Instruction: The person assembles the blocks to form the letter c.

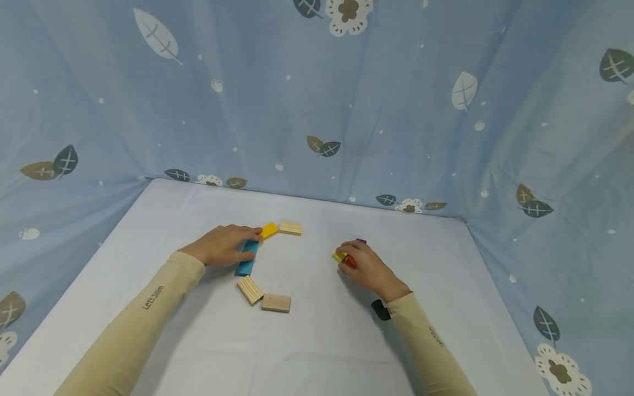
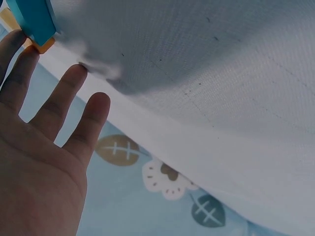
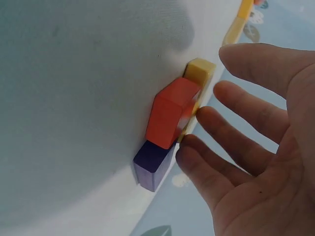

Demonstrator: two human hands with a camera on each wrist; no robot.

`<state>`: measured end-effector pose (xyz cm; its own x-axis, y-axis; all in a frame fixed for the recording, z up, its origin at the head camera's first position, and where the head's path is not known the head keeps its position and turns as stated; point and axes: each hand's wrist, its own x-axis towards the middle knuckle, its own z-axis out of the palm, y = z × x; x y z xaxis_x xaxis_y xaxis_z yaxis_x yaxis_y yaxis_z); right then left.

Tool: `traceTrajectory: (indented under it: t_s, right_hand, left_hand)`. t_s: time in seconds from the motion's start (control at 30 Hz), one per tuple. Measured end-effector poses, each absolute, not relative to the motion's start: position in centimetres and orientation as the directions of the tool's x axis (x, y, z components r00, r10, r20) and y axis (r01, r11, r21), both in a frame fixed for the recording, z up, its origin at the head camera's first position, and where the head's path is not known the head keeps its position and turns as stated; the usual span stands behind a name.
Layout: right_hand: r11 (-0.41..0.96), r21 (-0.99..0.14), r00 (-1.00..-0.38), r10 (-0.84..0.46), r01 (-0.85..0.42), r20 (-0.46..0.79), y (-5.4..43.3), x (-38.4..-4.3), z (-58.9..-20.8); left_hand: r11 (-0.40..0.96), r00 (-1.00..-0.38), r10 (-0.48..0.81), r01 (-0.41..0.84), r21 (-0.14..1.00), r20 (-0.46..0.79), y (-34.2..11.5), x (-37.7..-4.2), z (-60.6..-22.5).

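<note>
My left hand [image 1: 223, 245] lies over a blue block [image 1: 245, 267], thumb and fingertips along it and near a yellow-orange block [image 1: 269, 231]. The left wrist view has its fingers [image 2: 63, 98] extended, with the tips of two right at the blue block [image 2: 35, 20]. On the other side, my right hand [image 1: 367, 267] reaches over a red block [image 1: 350, 262] and a yellow block [image 1: 339, 257]. Seen from the right wrist, its loosely bent fingers [image 3: 236, 142] are beside the red block [image 3: 167, 115]. A purple block [image 3: 153, 164] adjoins the red one.
Plain wooden blocks lie about the white table [image 1: 317, 352]: one [image 1: 290, 229] beyond the yellow-orange block, two more [image 1: 250, 290] nearer me. A blue patterned curtain [image 1: 277, 99] borders the back and sides. Something black [image 1: 380, 309] shows at my right wrist.
</note>
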<state>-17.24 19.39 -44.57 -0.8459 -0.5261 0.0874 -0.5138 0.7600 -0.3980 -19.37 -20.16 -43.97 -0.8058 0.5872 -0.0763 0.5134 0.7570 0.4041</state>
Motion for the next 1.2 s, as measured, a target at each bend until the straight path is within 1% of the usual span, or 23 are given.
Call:
traceTrajectory:
  t_s: [0.2,0.33,0.7,0.9,1.07,1.2]
  right_hand:
    - [0.749,-0.393,-0.832,-0.548,-0.534,0.088,18.8,-17.4,-44.3]
    - [0.750,-0.361,-0.820,-0.566,-0.553,0.080,18.5,-17.4,-44.2]
    - [0.752,-0.306,-0.790,-0.613,-0.584,-0.002,17.4,-18.2,-43.7]
    - [0.772,-0.279,-0.796,-0.604,-0.572,-0.041,16.8,-18.4,-43.9]
    - [0.787,-0.293,-0.809,-0.584,-0.544,-0.068,16.5,-18.3,-43.9]
    - [0.785,-0.299,-0.804,-0.588,-0.543,-0.084,16.3,-18.4,-43.8]
  left_hand:
    - [0.758,-0.807,0.586,0.512,0.404,-0.075,-20.2,-19.2,-43.7]
    - [0.751,-0.804,0.590,0.514,0.414,-0.072,-20.1,-19.2,-43.6]
    - [0.753,-0.808,0.586,0.512,0.413,-0.066,-19.9,-19.2,-43.6]
    - [0.755,-0.807,0.586,0.506,0.416,-0.081,-19.9,-19.2,-43.6]
    - [0.753,-0.806,0.587,0.507,0.419,-0.079,-20.0,-19.3,-43.7]
    - [0.760,-0.809,0.582,0.504,0.411,-0.083,-20.1,-19.3,-43.9]
